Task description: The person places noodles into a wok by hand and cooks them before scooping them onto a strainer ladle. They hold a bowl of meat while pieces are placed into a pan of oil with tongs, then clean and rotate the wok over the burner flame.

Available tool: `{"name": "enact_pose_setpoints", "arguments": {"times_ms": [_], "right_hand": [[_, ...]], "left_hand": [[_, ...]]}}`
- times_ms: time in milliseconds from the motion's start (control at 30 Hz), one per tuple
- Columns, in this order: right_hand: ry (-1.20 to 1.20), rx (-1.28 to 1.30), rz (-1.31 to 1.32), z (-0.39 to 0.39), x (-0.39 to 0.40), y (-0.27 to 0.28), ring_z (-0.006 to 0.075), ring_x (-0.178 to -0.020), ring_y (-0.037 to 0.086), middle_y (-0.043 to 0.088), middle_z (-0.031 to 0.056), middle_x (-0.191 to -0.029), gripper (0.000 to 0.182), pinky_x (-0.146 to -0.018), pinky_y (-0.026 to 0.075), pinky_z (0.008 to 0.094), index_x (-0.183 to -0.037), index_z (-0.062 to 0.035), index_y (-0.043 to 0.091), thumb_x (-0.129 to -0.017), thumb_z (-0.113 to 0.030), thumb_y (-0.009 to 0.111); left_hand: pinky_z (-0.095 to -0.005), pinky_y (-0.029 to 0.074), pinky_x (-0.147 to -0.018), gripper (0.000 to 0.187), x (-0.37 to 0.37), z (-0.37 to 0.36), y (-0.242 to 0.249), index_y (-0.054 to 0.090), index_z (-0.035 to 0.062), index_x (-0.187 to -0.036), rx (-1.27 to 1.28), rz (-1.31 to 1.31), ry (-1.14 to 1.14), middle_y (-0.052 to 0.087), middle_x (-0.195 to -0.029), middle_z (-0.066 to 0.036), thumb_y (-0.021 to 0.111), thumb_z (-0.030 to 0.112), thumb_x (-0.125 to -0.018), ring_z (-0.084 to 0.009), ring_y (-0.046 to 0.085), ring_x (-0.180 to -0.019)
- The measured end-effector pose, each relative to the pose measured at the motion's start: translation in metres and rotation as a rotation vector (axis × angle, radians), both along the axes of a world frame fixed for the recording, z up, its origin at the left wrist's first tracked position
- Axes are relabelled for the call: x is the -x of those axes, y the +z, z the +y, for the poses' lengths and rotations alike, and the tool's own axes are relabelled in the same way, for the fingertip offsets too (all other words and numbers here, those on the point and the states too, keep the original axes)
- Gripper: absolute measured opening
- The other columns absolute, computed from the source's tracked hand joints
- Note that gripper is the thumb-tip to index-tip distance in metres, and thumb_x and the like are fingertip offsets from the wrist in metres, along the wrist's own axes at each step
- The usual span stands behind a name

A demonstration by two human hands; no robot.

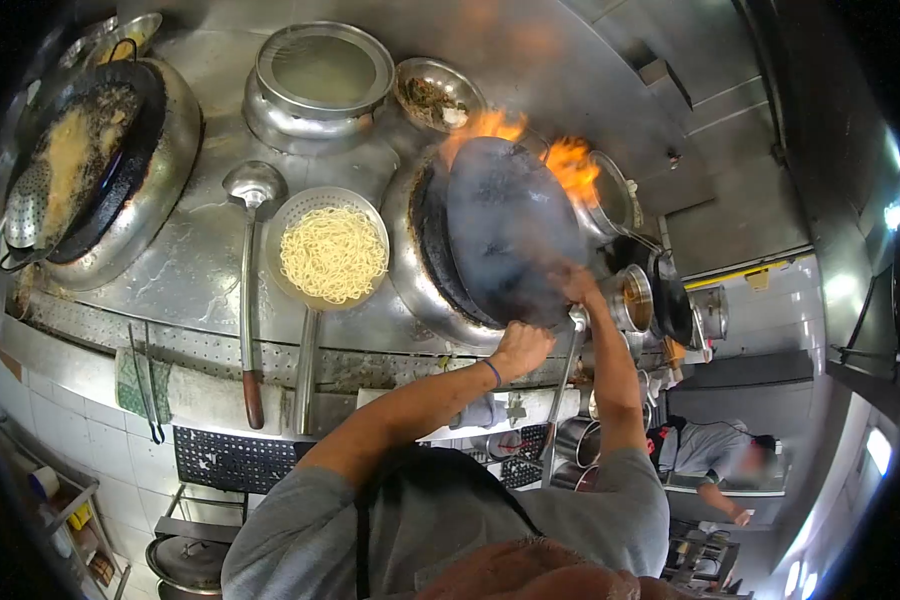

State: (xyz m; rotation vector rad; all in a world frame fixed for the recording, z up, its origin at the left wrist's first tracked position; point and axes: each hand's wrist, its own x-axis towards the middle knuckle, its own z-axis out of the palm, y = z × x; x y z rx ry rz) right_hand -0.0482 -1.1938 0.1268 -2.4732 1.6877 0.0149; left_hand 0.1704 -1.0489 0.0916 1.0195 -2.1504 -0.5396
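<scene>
A dark wok stands tilted over the burner, its inside towards me, with smoke across it and flames at its far edge. My left hand is closed in a fist at the wok's near rim. At the wok's right side is my right hand; smoke blurs its fingers, and what they hold, if anything, I cannot make out. Just below that hand lies a long-handled ladle. To the left, pale noodles fill a round strainer with a long handle.
Another ladle lies left of the strainer. A lidded steel pot and a bowl of dark food stand behind. Far left, a skimmer rests in a second wok. A co-worker is at lower right.
</scene>
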Motion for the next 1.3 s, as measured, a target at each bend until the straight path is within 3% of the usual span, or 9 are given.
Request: {"name": "enact_pose_setpoints", "arguments": {"times_ms": [133,267,367,500,600,800,967,1100,1300], "right_hand": [[-0.763,0.299,0.162,-0.016,-0.070,0.016,0.0469,-0.099,0.066,0.069,0.0304,-0.099,0.059,-0.086,0.053,0.0526,-0.143,-0.0139,0.050,-0.091,-0.038,0.063],[-0.570,-0.382,-0.369,0.006,-0.170,0.026,0.0108,-0.060,0.055,0.062,0.0055,-0.078,0.072,-0.043,0.048,0.0270,-0.154,-0.0173,0.039,-0.092,-0.033,0.072],[-0.446,-0.604,-0.632,0.020,-0.158,0.034,0.0090,-0.063,0.057,0.068,0.0044,-0.095,0.074,-0.051,0.050,0.0237,-0.154,-0.0257,0.039,-0.089,-0.037,0.074],[-0.431,0.125,0.341,0.002,-0.062,0.007,0.0340,-0.078,0.071,0.070,0.0221,-0.108,0.068,-0.064,0.058,0.0446,-0.151,-0.0212,0.042,-0.091,-0.042,0.067],[-0.663,0.177,0.358,0.010,-0.063,0.006,0.0431,-0.091,0.070,0.067,0.0276,-0.117,0.065,-0.073,0.057,0.0514,-0.148,-0.0205,0.045,-0.091,-0.043,0.065],[-0.519,-0.707,-0.122,0.060,-0.153,0.087,0.0304,-0.085,0.071,0.072,0.0185,-0.092,0.071,-0.082,0.057,0.0473,-0.151,-0.0271,0.043,-0.087,-0.041,0.073],[-0.629,0.151,0.512,0.033,-0.011,0.049,0.0375,-0.092,0.072,0.072,0.0202,-0.104,0.073,-0.080,0.056,0.0490,-0.153,-0.0275,0.039,-0.089,-0.048,0.067],[-0.955,0.492,0.045,0.062,0.043,0.047,0.0450,-0.096,0.069,0.070,0.0267,-0.108,0.071,-0.084,0.054,0.0509,-0.152,-0.0215,0.037,-0.090,-0.046,0.065],[-0.777,0.234,-0.500,0.217,0.081,-0.021,0.0288,-0.099,0.070,0.072,0.0181,-0.110,0.057,-0.088,0.053,0.0414,-0.140,-0.0120,0.056,-0.087,-0.028,0.072]], "left_hand": [[-0.0417,0.053,-0.056,0.018,0.005,-0.001,-0.008,0.072,0.0114,-0.076,0.039,0.028,-0.006,0.072,-0.069,-0.009,0.059,0.018,-0.084,-0.0240,0.072,-0.063],[-0.0391,0.053,-0.054,0.015,0.008,-0.002,-0.018,0.071,0.0115,-0.075,0.079,0.021,-0.052,0.072,-0.071,-0.009,0.061,0.017,-0.083,-0.0232,0.072,-0.063],[-0.0377,0.054,-0.055,0.013,-0.002,-0.002,-0.010,0.072,0.0111,-0.076,0.097,0.028,-0.051,0.072,-0.072,-0.009,0.062,0.017,-0.082,-0.0233,0.072,-0.063],[-0.0409,0.053,-0.058,0.015,0.003,0.001,-0.013,0.072,0.0119,-0.075,0.078,0.090,0.004,0.073,-0.072,-0.009,0.060,0.017,-0.082,-0.0231,0.073,-0.067],[-0.0413,0.053,-0.059,0.015,0.007,-0.001,-0.012,0.073,0.0120,-0.077,0.032,0.032,-0.036,0.073,-0.073,-0.009,0.060,0.017,-0.083,-0.0234,0.073,-0.069],[-0.0412,0.052,-0.054,0.029,0.005,-0.001,-0.014,0.072,0.0081,-0.078,0.069,0.037,0.013,0.071,-0.067,-0.011,0.061,0.031,-0.092,-0.0253,0.071,-0.061],[-0.0410,0.052,-0.059,0.033,0.003,0.003,-0.006,0.071,0.0087,-0.076,0.081,0.054,0.066,0.071,-0.067,-0.012,0.062,0.036,-0.092,-0.0262,0.070,-0.061],[-0.0419,0.053,-0.060,0.036,0.000,0.005,-0.006,0.072,0.0087,-0.074,0.111,-0.018,0.118,0.070,-0.067,-0.013,0.061,0.038,-0.092,-0.0279,0.071,-0.062],[-0.0440,0.055,-0.063,0.037,0.003,0.005,-0.003,0.072,0.0096,-0.071,0.052,-0.066,0.137,0.070,-0.068,-0.013,0.060,0.037,-0.092,-0.0301,0.071,-0.065]]}}
